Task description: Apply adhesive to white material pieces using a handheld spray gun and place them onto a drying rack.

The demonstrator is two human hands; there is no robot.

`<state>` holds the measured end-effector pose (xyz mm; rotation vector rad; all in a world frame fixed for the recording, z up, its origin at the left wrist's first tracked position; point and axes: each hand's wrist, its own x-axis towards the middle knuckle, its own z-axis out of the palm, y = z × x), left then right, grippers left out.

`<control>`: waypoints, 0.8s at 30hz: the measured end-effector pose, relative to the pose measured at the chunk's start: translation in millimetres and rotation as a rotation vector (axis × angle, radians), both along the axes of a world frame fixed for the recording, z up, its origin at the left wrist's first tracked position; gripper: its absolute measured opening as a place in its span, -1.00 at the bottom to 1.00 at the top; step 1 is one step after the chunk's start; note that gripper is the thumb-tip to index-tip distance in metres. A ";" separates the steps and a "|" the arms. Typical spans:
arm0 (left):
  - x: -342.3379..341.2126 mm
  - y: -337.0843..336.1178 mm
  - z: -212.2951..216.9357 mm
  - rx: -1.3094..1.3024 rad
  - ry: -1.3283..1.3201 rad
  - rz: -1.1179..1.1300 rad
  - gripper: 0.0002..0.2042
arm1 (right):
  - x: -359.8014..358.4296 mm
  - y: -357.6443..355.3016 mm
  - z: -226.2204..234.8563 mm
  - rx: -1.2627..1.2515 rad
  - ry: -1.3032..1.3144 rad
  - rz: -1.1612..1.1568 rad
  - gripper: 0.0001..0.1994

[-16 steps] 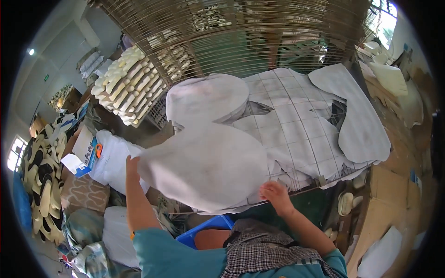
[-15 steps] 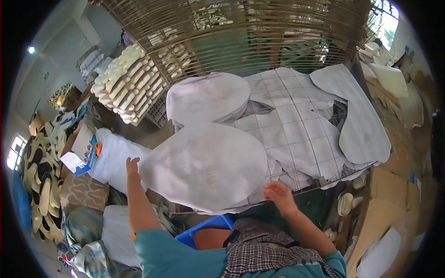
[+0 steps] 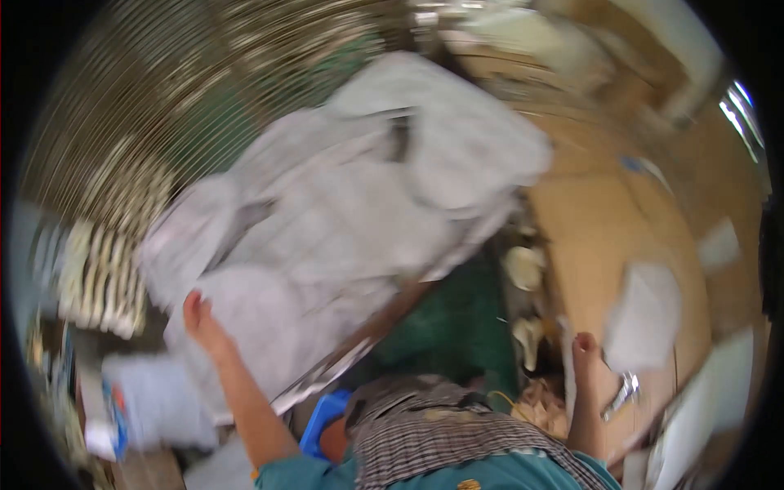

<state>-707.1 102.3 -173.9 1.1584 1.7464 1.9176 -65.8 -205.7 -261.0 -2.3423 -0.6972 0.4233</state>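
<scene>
My left hand [image 3: 201, 320] is raised over a rounded white sheet [image 3: 260, 306] at the near left end of a wire rack. Its thumb and fingers look slightly apart, and no object shows between them. My right hand [image 3: 585, 351] is off to the right, beside the cardboard surface, with its fingers smeared by motion. A loose white piece [image 3: 643, 314] and a shiny metal item [image 3: 624, 395] lie near that hand. More white sheets [image 3: 351, 216] overlap across the rack, with a large curved one [image 3: 465, 135] at its far right end.
A blue container [image 3: 325, 418] stands close to my body. At the left are stacked pale, sole-shaped pieces [image 3: 102, 278] and a white bag [image 3: 155, 400]. Wire racks [image 3: 139, 90] rise at the back left. A broad cardboard surface [image 3: 604, 212] borders the right side.
My view has swung right, so the rack appears further left and tilted. My right hand has moved away from the rack's near edge toward the cardboard. The left hand now appears over the sheet.
</scene>
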 end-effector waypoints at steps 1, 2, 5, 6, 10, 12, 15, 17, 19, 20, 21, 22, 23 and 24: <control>52.0 3.5 6.5 -0.062 0.019 -0.081 -0.73 | 21.2 -31.7 -4.7 -0.149 -0.204 -0.115 -0.71; 108.0 6.6 7.1 -0.070 -0.048 -0.141 -0.74 | 46.1 -70.5 -24.1 -0.019 -0.361 -0.169 -0.70; 237.5 5.2 -21.1 -0.208 -0.001 -0.449 -0.76 | 90.6 -159.7 -47.0 -0.228 -0.524 -0.287 -0.47; 276.2 6.2 -40.8 -0.253 0.059 -0.564 -0.77 | 97.0 -172.2 -48.7 -0.232 -0.502 -0.338 -0.45; 484.0 -75.0 -60.0 -0.275 0.200 -1.234 -0.82 | 106.9 -206.7 -61.5 -0.352 -0.475 -0.488 -0.41; 566.5 -125.6 -68.3 -0.304 0.193 -1.488 -0.84 | 112.6 -212.1 -59.8 -0.296 -0.535 -0.528 -0.39; 650.7 -194.1 -86.1 -0.224 0.546 -1.781 -0.73 | 127.1 -239.2 -73.2 -0.185 -0.484 -0.568 -0.39; 688.7 -226.0 -92.5 -0.042 0.808 -1.899 -0.68 | 131.8 -230.8 -52.8 -0.203 -0.376 -0.562 -0.40; 725.0 -254.4 -103.7 0.096 0.841 -2.085 -0.63 | 136.8 -232.4 -42.5 -0.167 -0.317 -0.707 -0.40; 740.4 -271.5 -110.4 0.122 0.836 -2.111 -0.63 | 141.6 -246.0 -50.9 -0.083 -0.526 -0.768 -0.42; 753.3 -289.0 -116.3 0.202 0.965 -2.082 -0.58 | 143.5 -272.5 -52.7 -0.088 -0.540 -0.798 -0.42; 758.7 -294.5 -125.2 0.265 1.104 -2.022 -0.53 | 138.0 -282.1 -34.8 0.269 -0.053 -0.923 -0.45; 762.4 -296.1 -130.7 0.273 1.109 -2.010 -0.53 | 133.0 -284.3 -11.6 0.622 0.450 -0.976 -0.48; 767.6 -297.9 -134.8 0.236 1.258 -1.981 -0.49 | 120.2 -285.8 4.7 0.695 0.473 -0.892 -0.52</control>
